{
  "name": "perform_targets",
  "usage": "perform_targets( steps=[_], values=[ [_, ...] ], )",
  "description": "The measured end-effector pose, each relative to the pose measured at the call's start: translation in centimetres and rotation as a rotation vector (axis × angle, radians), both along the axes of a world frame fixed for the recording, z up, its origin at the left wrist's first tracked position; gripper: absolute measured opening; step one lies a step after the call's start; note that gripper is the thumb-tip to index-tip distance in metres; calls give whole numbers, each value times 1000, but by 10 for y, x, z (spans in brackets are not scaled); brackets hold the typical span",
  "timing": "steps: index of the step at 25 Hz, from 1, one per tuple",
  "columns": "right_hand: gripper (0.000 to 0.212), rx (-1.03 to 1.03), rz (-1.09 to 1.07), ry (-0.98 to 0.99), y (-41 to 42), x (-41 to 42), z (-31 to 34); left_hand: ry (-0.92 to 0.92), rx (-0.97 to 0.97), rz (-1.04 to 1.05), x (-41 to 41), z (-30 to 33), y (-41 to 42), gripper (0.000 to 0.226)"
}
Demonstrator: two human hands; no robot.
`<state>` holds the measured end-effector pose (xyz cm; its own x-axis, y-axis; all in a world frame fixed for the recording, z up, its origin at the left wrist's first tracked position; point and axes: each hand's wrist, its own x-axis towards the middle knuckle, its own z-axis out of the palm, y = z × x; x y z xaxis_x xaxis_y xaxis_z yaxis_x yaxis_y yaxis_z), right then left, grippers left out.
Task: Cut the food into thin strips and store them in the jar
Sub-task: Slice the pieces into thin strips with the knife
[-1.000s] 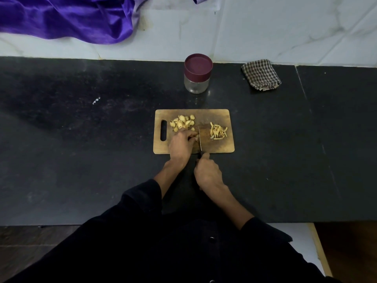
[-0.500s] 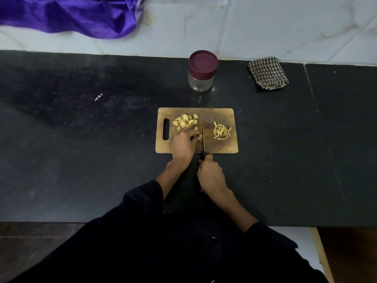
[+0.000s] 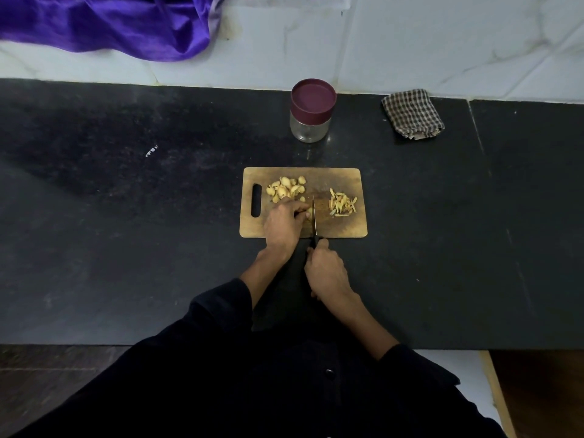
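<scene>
My sleeves (image 3: 221,314) are black, the counter (image 3: 126,216) black, the board (image 3: 347,178) brown wood, the food (image 3: 286,189) pale yellow, the jar's lid (image 3: 313,98) maroon, one cloth (image 3: 412,113) checked, another (image 3: 110,23) purple.

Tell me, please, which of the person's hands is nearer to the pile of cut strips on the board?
Left. The left hand rests on the cutting board, just across the knife from the cut strips. The right hand sits off the board, nearer the person.
</scene>
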<state>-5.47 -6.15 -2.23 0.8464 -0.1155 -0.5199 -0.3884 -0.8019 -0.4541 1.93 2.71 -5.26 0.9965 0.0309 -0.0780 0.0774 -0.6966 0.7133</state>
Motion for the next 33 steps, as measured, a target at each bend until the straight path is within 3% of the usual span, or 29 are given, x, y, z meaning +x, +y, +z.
perform_targets(
  steps=[12, 23, 33],
  values=[
    [35, -31, -54, 137, 1, 15, 4, -9, -12, -9, 2, 0, 1, 20],
    [31, -103, -88, 70, -23, 15, 7, 15, 21, 6, 1, 0, -1, 20],
    [27, 26, -142, 62, -39, 8, 18, 60, -23, -150, 4, 1, 12, 29]
  ],
)
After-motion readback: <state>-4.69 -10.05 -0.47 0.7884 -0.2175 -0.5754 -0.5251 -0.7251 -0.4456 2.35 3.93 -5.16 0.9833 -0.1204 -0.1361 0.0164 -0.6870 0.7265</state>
